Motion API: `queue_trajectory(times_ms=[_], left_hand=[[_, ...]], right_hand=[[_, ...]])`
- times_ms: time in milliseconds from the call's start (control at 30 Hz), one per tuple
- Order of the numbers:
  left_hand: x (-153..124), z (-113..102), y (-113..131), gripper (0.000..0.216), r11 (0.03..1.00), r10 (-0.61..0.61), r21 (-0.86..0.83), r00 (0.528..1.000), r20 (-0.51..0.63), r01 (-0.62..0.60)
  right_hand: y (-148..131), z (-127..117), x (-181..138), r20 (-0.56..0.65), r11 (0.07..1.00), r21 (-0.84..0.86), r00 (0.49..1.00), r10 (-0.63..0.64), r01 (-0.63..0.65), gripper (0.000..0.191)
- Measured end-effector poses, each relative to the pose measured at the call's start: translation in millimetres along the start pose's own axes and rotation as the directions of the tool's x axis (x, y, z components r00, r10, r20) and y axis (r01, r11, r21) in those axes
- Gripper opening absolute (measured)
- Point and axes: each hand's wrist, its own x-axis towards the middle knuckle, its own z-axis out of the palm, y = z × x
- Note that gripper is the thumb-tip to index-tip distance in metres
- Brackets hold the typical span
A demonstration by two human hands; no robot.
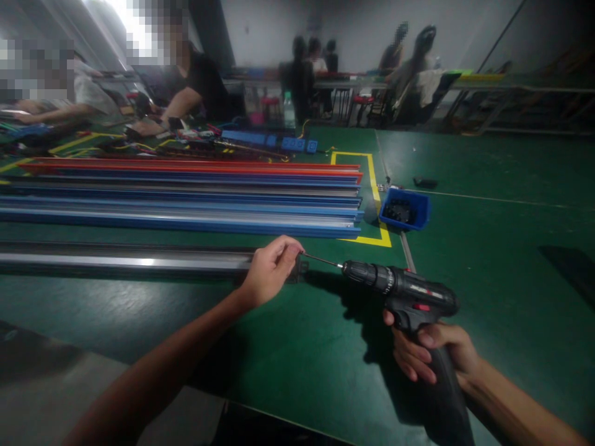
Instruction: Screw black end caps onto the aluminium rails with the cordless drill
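Note:
My right hand [432,353] is wrapped around the handle of a black cordless drill [418,294], which points left. A long thin screwdriver bit [323,259] sticks out of its chuck and reaches the fingertips of my left hand [274,266]. Thumb and forefinger of that hand are pinched together at the bit's tip; whatever small thing lies between them is hidden. Under the same hand is the right end of a long grey metal profile [139,262], lying flat on the table. A dark end cap [300,271] shows just past my fingers.
Blue profiles [186,214] and an orange-red profile [186,166] lie side by side behind. A blue bin [421,210] of black parts stands to their right on the green table [488,260]. Across the table are a blue power strip [269,140] and people [199,80].

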Motion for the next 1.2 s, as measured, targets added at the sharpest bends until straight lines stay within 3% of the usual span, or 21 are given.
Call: queue_trajectory(times_ms=[233, 400, 533, 700, 900, 1200], left_hand=[[-0.8, -1.4, 2.5, 0.034, 0.999, 0.027, 0.031, 1.000, 0.015, -0.027], [-3.6, -3.2, 6.9, 0.029, 0.977, 0.113, 0.183, 0.994, 0.000, -0.111], [-4.7, -1.4, 6.1, 0.028, 0.972, 0.144, 0.190, 0.989, -0.030, -0.136], [-2.9, -2.0, 4.9, 0.027, 0.974, 0.132, 0.187, 0.991, -0.031, -0.124], [1.6, -3.6, 10.8, 0.028, 0.979, 0.113, 0.171, 0.993, -0.020, -0.108], [4.8, -12.1, 10.4, 0.038, 0.963, 0.071, 0.257, 0.997, 0.023, -0.074]], right_hand=[[2.3, -9.3, 1.3, 0.112, 1.000, 0.013, 0.994, -0.018, 0.017, 0.038], [1.6, -6.4, 0.4, 0.052, 1.000, -0.014, 0.999, -0.014, 0.015, 0.037], [-0.3, -0.9, -1.0, -0.017, 0.999, -0.046, 1.000, -0.002, 0.002, 0.036], [-1.5, -0.1, -1.8, -0.021, 0.999, -0.032, 1.000, 0.009, -0.010, 0.036], [-0.9, -6.2, -0.6, 0.096, 1.000, 0.019, 0.995, -0.007, 0.005, 0.041], [-2.4, -6.2, 1.2, 0.077, 0.999, 0.032, 0.997, -0.018, 0.016, 0.041]])
